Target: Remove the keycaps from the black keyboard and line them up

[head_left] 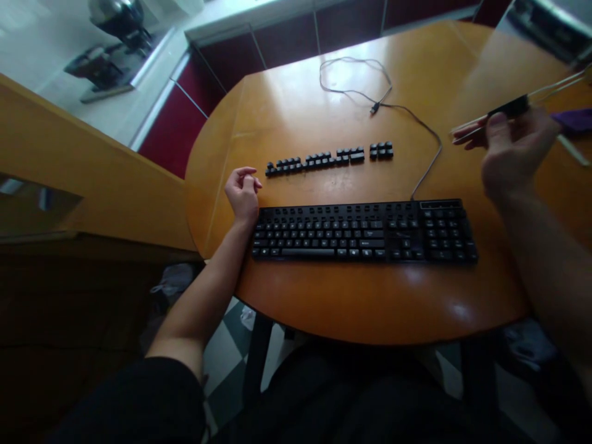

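A black keyboard (324, 237) lies across the front of the wooden table, its upper row showing bare switches where caps are off. Behind it, several loose black keycaps (319, 160) stand in two short lines. My left hand (243, 190) rests by the keyboard's upper left corner, fingers loosely curled in, with nothing visible in them. Raised above the table at the right, my right hand (515, 145) grips a slim black-handled tool with thin pale wires (511, 108). Blur keeps its exact kind unclear.
A grey USB cable (432, 163) runs back from the keyboard into a loop. A purple item (573, 120) and a pale stick (573, 150) lie at the right. The table's rounded edge (342, 336) is near my lap. A stove (111, 68) stands back left.
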`<state>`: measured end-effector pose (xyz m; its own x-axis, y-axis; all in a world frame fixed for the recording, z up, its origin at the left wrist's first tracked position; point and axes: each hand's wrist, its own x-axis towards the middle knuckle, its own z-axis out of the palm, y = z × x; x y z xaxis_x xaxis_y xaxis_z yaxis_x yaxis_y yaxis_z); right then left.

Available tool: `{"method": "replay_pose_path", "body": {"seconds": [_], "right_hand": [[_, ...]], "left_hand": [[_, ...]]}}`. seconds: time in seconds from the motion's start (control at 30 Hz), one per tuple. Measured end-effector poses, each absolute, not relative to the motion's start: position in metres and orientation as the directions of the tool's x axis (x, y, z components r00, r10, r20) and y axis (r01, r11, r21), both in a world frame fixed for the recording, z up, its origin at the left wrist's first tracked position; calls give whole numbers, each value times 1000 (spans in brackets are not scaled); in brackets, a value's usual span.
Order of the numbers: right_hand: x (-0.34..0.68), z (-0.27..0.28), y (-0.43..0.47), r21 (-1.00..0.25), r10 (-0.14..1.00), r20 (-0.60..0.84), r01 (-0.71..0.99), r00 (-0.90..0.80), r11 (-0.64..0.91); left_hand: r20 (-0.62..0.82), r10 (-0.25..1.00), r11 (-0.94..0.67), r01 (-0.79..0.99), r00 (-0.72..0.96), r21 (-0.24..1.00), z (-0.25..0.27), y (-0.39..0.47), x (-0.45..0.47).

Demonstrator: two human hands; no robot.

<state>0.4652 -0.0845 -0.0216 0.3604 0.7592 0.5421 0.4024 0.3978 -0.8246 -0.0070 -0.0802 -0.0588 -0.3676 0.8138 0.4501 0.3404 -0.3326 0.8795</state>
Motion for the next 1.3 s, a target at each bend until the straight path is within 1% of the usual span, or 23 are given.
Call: {"method": "replay_pose_path", "body": {"seconds": [0.13,0.2,0.3,0.37,0.43,0.53,0.63,0.67,0.73,0.83,0.93,1.03,1.13,1.23,1.3], "right_hand": [[456,-18,-92,-815,790,541,412,289,407],[452,-16,-95,-813,792,549,390,267,432],[447,-14,-99,-815,805,544,376,235,441],[445,-15,-101,-818,819,530,385,219,427],[442,-15,-103,-819,820,528,389,221,423],[440,-15,-104,-824,818,528,370,230,429],[439,-13,-105,-843,840,498,346,216,411],[439,-12,-106,-852,851,481,338,209,399],[440,-10,-107,-865,865,447,357,229,353],[442,-9,-108,-863,869,458,329,188,383],[444,-7,-109,-863,860,470,307,200,400],[446,-6,-111,-871,868,451,317,209,376],[448,-5,-112,-875,882,437,311,175,371],[450,-7,-112,-873,890,438,299,129,386],[451,-10,-111,-874,891,437,297,127,386]], "left_hand": [[417,850,-328,295,-321,897,-47,-75,-13],[433,858,-356,290,-275,889,-34,-72,-12],[473,866,-414,297,-165,861,-13,-66,1],[459,887,-418,320,-60,850,-4,-61,19],[443,897,-417,331,-3,846,-2,-57,38],[398,914,-403,295,80,866,-1,-59,64],[346,917,-390,255,199,885,11,-73,81],[336,910,-396,269,243,878,18,-79,86],[310,885,-430,354,348,830,35,-93,93],[262,806,-526,438,531,729,51,-108,101],[228,787,-546,476,573,689,48,-115,103],[182,779,-537,489,600,688,35,-115,99],[166,771,-543,499,614,675,29,-115,96],[120,741,-574,529,661,625,33,-118,95],[90,722,-598,554,686,579,36,-121,94]]}}
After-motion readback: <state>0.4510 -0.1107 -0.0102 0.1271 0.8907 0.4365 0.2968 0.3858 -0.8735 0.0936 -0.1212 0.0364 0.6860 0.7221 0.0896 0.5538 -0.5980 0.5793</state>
